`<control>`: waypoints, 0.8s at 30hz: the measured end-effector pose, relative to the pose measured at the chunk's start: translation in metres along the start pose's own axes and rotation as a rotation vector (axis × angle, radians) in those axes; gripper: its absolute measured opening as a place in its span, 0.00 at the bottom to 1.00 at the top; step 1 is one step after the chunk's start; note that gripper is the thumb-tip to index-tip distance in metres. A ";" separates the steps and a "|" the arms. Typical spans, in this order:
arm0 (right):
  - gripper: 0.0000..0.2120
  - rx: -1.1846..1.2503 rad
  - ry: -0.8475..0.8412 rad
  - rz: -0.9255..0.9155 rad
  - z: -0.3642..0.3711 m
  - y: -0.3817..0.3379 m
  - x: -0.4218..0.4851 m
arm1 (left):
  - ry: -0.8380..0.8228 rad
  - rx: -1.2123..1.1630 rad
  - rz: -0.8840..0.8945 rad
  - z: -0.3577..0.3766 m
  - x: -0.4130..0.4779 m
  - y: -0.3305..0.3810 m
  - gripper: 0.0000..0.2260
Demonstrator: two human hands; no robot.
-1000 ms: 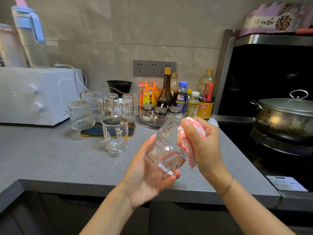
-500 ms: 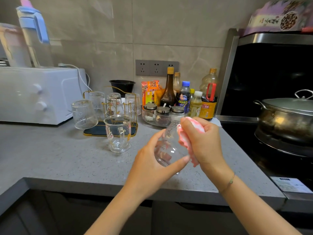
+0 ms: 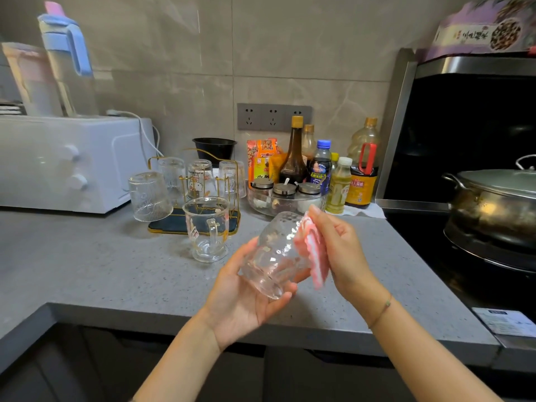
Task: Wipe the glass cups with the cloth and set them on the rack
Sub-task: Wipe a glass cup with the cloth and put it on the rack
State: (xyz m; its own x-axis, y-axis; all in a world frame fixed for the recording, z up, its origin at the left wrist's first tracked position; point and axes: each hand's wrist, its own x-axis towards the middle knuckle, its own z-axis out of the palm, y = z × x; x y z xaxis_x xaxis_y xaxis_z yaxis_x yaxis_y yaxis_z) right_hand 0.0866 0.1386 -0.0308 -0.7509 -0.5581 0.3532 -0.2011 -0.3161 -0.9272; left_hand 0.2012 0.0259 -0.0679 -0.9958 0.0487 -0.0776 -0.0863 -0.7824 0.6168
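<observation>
Left grip [image 3: 246, 297], palm up, cradles the base of the glass cup [image 3: 275, 256], thumb along one side and fingers curled under the other. Right grip [image 3: 342, 250] pinches a folded pink-and-white cloth [image 3: 314, 253] and presses it against the cup's upper wall. The cup is clear, with an embossed, bumpy pattern. It is held tilted above the front of the grey speckled surface [image 3: 87, 271], mouth pointing up and away. Behind it, a gold wire rack [image 3: 171, 224] on a dark tray carries several upturned glasses [image 3: 200, 178]. A clear handled mug [image 3: 207, 227] stands upright on the surface, just in front of the rack.
</observation>
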 end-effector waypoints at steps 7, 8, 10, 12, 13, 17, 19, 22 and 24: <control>0.16 -0.295 0.112 0.412 -0.033 0.061 0.029 | 0.322 0.099 0.139 -0.014 -0.003 0.001 0.30; 0.15 -0.379 0.068 0.433 -0.035 0.071 0.030 | 0.341 0.092 0.150 -0.016 -0.002 0.001 0.30; 0.13 -0.564 -0.001 0.400 -0.039 0.083 0.031 | 0.358 0.079 0.175 -0.017 -0.003 0.001 0.28; 0.13 -0.661 -0.041 0.317 -0.044 0.086 0.032 | 0.352 0.068 0.192 -0.016 -0.003 0.002 0.26; 0.13 -0.711 -0.057 0.280 -0.047 0.088 0.033 | 0.347 0.063 0.197 -0.016 -0.003 0.003 0.25; 0.18 -0.903 0.012 0.135 -0.047 0.081 0.032 | 0.291 0.066 0.273 -0.011 -0.003 0.007 0.19; 0.13 -0.743 0.047 -0.062 -0.030 0.058 0.020 | 0.265 0.102 0.340 -0.007 -0.002 0.011 0.18; 0.14 -0.437 -0.058 -0.250 0.004 0.020 -0.006 | 0.273 0.177 0.459 0.002 0.000 0.023 0.27; 0.22 -0.396 -0.162 -0.330 0.024 0.006 -0.019 | 0.264 0.195 0.532 0.010 -0.001 0.033 0.26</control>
State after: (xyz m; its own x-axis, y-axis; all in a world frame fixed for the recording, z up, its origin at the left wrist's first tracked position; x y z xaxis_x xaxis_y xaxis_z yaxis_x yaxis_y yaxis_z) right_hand 0.1144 0.1290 -0.0395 -0.5074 -0.5989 0.6196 -0.6555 -0.1985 -0.7287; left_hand 0.1987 0.0065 -0.0401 -0.8648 -0.4911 0.1044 0.3908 -0.5279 0.7540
